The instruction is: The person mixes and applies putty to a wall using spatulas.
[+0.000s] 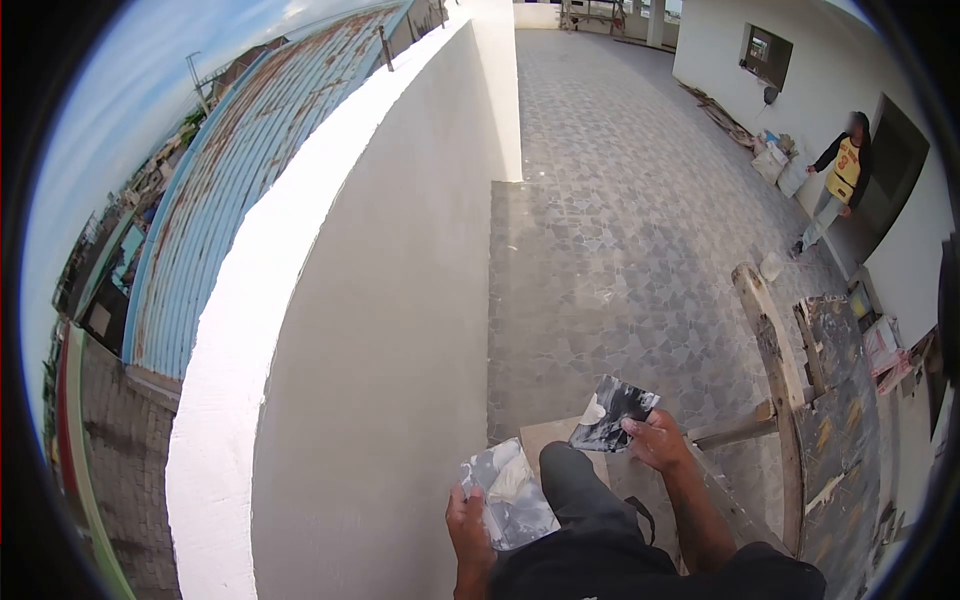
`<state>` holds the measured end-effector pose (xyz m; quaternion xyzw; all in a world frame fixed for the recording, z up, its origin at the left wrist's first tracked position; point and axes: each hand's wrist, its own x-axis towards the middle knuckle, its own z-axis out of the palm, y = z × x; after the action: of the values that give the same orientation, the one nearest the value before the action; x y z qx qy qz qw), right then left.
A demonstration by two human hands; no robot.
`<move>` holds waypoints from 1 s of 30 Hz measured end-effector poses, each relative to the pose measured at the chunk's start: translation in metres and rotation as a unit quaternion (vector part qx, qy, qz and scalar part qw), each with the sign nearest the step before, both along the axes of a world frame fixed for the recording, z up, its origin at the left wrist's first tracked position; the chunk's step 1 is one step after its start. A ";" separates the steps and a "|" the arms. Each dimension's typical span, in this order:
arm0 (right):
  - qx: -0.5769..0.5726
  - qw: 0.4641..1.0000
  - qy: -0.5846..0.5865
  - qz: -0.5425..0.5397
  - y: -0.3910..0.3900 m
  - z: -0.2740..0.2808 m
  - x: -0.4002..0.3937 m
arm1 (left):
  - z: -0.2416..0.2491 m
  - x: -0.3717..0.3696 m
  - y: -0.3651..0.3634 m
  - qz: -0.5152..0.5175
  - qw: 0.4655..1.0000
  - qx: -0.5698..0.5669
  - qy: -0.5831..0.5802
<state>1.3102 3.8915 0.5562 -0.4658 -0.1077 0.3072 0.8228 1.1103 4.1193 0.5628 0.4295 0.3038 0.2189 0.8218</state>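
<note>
While I'm perched up on this wooden scaffold (775,360), the biggest thing around me is the white parapet wall (380,300), which runs up and away on the outer side of my left hand (468,530). Beyond its top edge there's a rusty blue metal roof (250,150). Ahead of both hands and well below them is the grey patterned tile floor (620,200). Way off past my right hand (655,440), another person (840,175) in a yellow top stands by the far wall, well apart from me.

Now the bit that matters. My left hand is closed around the near edge of a flat plaster board (510,495) smeared with white and grey, which tilts forward and up, just beside my knee (575,475). My right hand pinches the near corner of a dark trowel blade (612,412) with a blob of white on it, its long side pointing forward and toward my left hand. The two tools sit near each other with my knee between them. The left hand is clearly the one closer to the wall.
</note>
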 end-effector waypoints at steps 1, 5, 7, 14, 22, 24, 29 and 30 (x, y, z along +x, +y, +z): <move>-0.008 1.000 -0.006 0.000 0.001 0.001 0.004 | 0.001 0.002 0.002 0.003 1.000 0.000 0.001; -0.075 0.997 -0.036 0.002 0.003 -0.016 0.036 | 0.001 0.016 0.006 0.010 1.000 0.004 0.010; -0.020 0.999 -0.027 -0.003 0.022 0.004 0.047 | 0.000 0.025 0.013 0.009 1.000 0.011 0.017; 0.006 0.999 -0.033 0.000 0.065 -0.007 0.146 | -0.001 0.095 0.046 0.044 0.999 0.018 -0.002; 0.094 0.995 -0.044 0.006 0.093 -0.051 0.378 | -0.012 0.303 0.070 0.097 0.993 0.056 -0.032; 0.109 0.994 -0.012 -0.006 0.090 -0.062 0.432 | -0.002 0.366 0.065 0.116 0.993 0.023 -0.003; 0.121 0.991 0.047 0.007 0.083 -0.049 0.548 | 0.025 0.489 0.067 0.132 0.990 0.038 0.035; 0.117 0.992 0.052 0.005 0.086 -0.046 0.567 | 0.037 0.509 0.068 0.139 0.989 0.035 0.042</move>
<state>1.8777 3.9773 0.5106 -0.3491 -0.1023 0.3199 0.8748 1.6195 4.1876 0.5994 0.4203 0.3870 0.3237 0.7542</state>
